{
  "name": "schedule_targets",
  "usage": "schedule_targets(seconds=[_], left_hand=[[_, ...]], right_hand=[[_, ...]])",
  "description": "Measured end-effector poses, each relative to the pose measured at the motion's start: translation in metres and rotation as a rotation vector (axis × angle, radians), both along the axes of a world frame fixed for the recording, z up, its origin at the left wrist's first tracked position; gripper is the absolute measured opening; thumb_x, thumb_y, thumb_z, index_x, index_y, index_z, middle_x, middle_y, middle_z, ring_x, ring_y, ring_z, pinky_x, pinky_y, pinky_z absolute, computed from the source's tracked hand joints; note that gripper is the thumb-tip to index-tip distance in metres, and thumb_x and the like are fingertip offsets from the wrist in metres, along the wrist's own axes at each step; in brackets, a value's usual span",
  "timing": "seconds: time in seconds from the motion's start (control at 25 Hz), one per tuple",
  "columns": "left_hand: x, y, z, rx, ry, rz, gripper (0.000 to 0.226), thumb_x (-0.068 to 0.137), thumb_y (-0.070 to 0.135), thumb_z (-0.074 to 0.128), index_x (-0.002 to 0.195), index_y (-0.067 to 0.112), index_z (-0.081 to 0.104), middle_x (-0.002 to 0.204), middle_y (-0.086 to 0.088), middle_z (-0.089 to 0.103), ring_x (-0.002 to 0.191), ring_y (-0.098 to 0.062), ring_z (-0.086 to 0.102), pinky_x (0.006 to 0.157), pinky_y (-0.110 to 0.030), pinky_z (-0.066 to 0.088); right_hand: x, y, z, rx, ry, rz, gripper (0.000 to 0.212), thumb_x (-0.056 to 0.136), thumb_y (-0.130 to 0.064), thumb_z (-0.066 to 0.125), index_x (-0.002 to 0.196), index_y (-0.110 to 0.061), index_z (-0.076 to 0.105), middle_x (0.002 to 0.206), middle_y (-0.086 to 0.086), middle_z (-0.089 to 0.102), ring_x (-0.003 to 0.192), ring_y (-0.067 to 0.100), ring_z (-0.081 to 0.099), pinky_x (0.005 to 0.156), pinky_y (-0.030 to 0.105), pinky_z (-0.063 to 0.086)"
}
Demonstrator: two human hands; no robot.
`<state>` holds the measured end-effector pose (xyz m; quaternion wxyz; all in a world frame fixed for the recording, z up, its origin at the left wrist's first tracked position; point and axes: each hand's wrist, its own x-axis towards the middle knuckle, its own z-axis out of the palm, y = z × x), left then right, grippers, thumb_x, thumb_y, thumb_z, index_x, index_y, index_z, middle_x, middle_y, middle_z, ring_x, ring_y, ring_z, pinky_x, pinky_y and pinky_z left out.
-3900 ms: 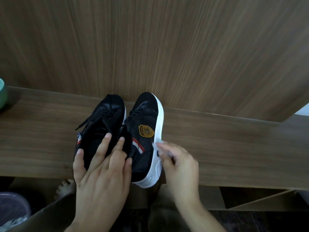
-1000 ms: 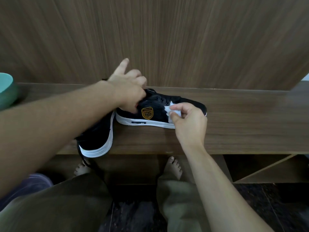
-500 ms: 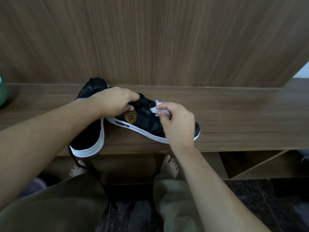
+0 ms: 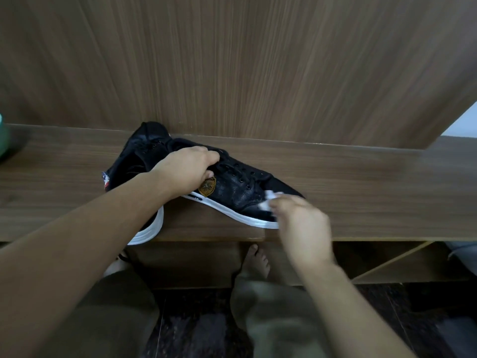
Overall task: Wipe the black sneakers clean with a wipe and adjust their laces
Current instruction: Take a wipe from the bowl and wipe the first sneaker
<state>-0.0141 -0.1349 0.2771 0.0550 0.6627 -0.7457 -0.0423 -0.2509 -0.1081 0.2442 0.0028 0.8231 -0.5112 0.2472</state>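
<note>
The left hand (image 4: 187, 171) still grips the collar of the badge sneaker (image 4: 240, 195), fingers curled into its opening, holding it steady on the wooden shelf (image 4: 374, 192). The sneaker lies on its sole, toe pointing right, close to the shelf's front edge, much as half a second ago. The right hand (image 4: 300, 223) has slid from the laces down to the toe; it is blurred, its fingers pinching the white wipe (image 4: 268, 201) against the black upper. The other sneaker (image 4: 136, 161) sits behind the left forearm, its heel hanging over the edge, unmoved. A green cup (image 4: 4, 135) shows at far left.
</note>
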Motion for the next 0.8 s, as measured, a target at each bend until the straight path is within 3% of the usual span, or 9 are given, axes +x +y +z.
schedule_targets(seconds=[0.08, 0.16, 0.24, 0.32, 0.4, 0.52, 0.68, 0.8], left_hand=[[-0.002, 0.004, 0.001, -0.006, 0.014, 0.027, 0.018, 0.095, 0.021, 0.048, 0.111, 0.013, 0.049, 0.092, 0.0, 0.043, 0.091, -0.021, 0.049, 0.068, -0.033, 0.036], [-0.001, 0.012, 0.003, -0.04, 0.07, 0.048, 0.026, 0.094, 0.018, 0.049, 0.12, 0.016, 0.05, 0.099, 0.0, 0.046, 0.095, -0.02, 0.049, 0.073, -0.035, 0.04], [-0.004, 0.036, -0.002, -0.113, 0.207, 0.115, 0.044, 0.092, 0.014, 0.051, 0.135, 0.019, 0.043, 0.124, -0.001, 0.047, 0.114, -0.022, 0.049, 0.093, -0.036, 0.044], [-0.016, 0.079, -0.015, -0.224, 0.33, 0.201, 0.059, 0.09, 0.017, 0.055, 0.144, 0.022, 0.032, 0.145, 0.006, 0.035, 0.131, -0.015, 0.037, 0.108, -0.025, 0.03], [-0.036, 0.117, -0.026, -0.259, 0.433, 0.236, 0.064, 0.088, 0.022, 0.058, 0.146, 0.024, 0.03, 0.149, 0.011, 0.03, 0.135, -0.004, 0.028, 0.107, -0.011, 0.016], [-0.058, 0.128, -0.038, -0.207, 0.553, 0.189, 0.07, 0.088, 0.032, 0.057, 0.148, 0.028, 0.019, 0.152, 0.02, 0.015, 0.134, 0.009, 0.014, 0.102, -0.006, 0.011], [-0.073, 0.114, -0.053, -0.129, 0.526, 0.181, 0.092, 0.083, 0.049, 0.057, 0.149, 0.021, 0.0, 0.156, 0.006, -0.014, 0.144, -0.008, -0.001, 0.111, -0.02, 0.018], [-0.072, 0.115, -0.069, -0.111, 0.368, 0.145, 0.104, 0.072, 0.059, 0.053, 0.148, 0.01, 0.003, 0.157, -0.008, -0.008, 0.144, -0.021, 0.002, 0.112, -0.033, 0.022]], right_hand=[[0.041, 0.003, -0.012, -0.038, 0.046, 0.194, 0.019, 0.073, -0.01, 0.059, 0.081, -0.018, 0.074, 0.091, 0.003, 0.074, 0.071, 0.02, 0.072, 0.054, 0.024, 0.055], [0.051, -0.012, -0.01, -0.033, 0.044, 0.236, 0.024, 0.068, 0.0, 0.064, 0.085, -0.014, 0.074, 0.098, 0.004, 0.073, 0.076, 0.023, 0.072, 0.058, 0.027, 0.058], [0.032, -0.033, -0.006, -0.006, -0.051, 0.037, 0.03, 0.069, 0.005, 0.066, 0.091, -0.014, 0.075, 0.104, 0.003, 0.072, 0.083, 0.023, 0.071, 0.068, 0.027, 0.055], [0.01, -0.051, -0.003, 0.097, -0.182, -0.234, 0.029, 0.083, 0.002, 0.058, 0.101, -0.015, 0.073, 0.108, 0.004, 0.071, 0.093, 0.024, 0.068, 0.077, 0.026, 0.049], [0.01, -0.063, -0.004, 0.214, -0.28, -0.291, 0.028, 0.092, -0.006, 0.051, 0.109, -0.017, 0.07, 0.11, 0.006, 0.07, 0.1, 0.026, 0.064, 0.082, 0.028, 0.046], [0.013, -0.051, 0.003, 0.294, -0.154, -0.264, 0.033, 0.092, -0.002, 0.046, 0.111, -0.019, 0.068, 0.106, 0.008, 0.07, 0.095, 0.027, 0.064, 0.08, 0.032, 0.049], [0.029, 0.025, 0.008, 0.081, -0.076, 0.011, 0.032, 0.077, 0.0, 0.068, 0.102, -0.019, 0.072, 0.101, 0.0, 0.071, 0.084, 0.017, 0.071, 0.073, 0.025, 0.055], [0.037, 0.037, -0.001, 0.026, -0.004, 0.16, 0.037, 0.065, -0.002, 0.079, 0.097, -0.019, 0.074, 0.1, -0.002, 0.074, 0.098, 0.013, 0.069, 0.077, 0.02, 0.054]])
